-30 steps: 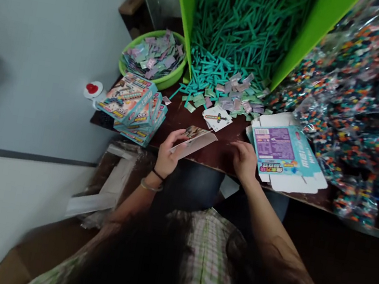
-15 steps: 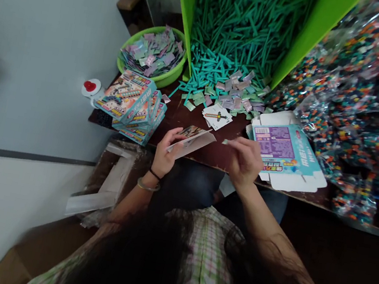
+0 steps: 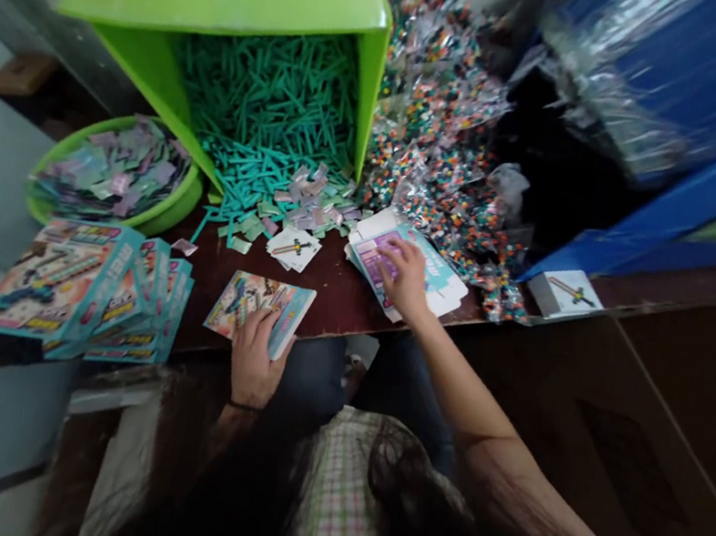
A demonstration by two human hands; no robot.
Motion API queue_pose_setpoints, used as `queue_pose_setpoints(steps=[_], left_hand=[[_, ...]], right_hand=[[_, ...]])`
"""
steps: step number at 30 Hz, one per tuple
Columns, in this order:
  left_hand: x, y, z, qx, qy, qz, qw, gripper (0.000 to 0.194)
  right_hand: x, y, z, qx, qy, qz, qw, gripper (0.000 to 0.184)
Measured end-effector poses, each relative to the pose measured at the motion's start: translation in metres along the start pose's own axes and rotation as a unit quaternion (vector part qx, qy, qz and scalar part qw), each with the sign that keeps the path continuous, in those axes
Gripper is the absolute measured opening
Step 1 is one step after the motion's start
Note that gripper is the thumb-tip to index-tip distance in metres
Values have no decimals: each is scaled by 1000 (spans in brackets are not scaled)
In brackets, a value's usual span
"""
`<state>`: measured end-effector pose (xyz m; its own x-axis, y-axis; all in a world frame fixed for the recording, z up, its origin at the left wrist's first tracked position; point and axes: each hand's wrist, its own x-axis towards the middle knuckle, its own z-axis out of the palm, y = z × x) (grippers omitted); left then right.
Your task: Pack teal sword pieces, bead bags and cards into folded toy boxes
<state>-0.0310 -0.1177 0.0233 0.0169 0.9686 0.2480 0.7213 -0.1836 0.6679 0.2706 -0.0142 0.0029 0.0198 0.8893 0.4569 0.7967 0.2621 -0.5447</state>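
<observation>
A flat printed cardboard box (image 3: 244, 292) lies picture side up at the table's front edge. My left hand (image 3: 255, 356) grips its near side, fingers over the top and thumb by the edge. To the right, my right hand (image 3: 407, 275) rests with fingers apart on some unfolded blue and purple cartons (image 3: 441, 273), holding nothing. Between the hands, farther back, sits a small pile of white cards (image 3: 294, 248) with a sword picture. Small foil-like packets (image 3: 324, 205) are scattered behind the cards.
Finished-looking boxes (image 3: 63, 271) are stacked at left beside a green basin (image 3: 182, 200) of packets. A tipped green bin (image 3: 238, 7) spills turquoise sticks (image 3: 267, 113). Bags of coloured beads (image 3: 437, 134) heap behind the cartons. A white card stack (image 3: 565, 293) sits far right.
My right hand has moved right onto the cartons, and the small packet it pinched is gone from it. The box in my left hand now lies flat. The view has swung right.
</observation>
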Motion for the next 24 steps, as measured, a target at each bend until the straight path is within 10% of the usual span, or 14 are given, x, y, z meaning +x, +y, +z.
queue_pose_setpoints(steps=[4, 8, 12, 17, 24], left_hand=[[11, -8, 30, 109, -28, -51, 992, 63], [21, -6, 36, 109, -49, -64, 991, 79], [32, 23, 48, -173, -98, -83, 977, 75], [60, 61, 69, -540, -171, -271, 778, 62], [56, 64, 65, -496, -169, -403, 750, 49]], right_hand=[[26, 85, -54, -100, 98, 150, 979, 45], [41, 117, -98, -38, 147, 163, 975, 23], [20, 57, -74, 39, 162, 106, 980, 37], [-12, -27, -15, 162, -17, -101, 981, 28], [108, 135, -128, 36, 144, 2, 989, 37]])
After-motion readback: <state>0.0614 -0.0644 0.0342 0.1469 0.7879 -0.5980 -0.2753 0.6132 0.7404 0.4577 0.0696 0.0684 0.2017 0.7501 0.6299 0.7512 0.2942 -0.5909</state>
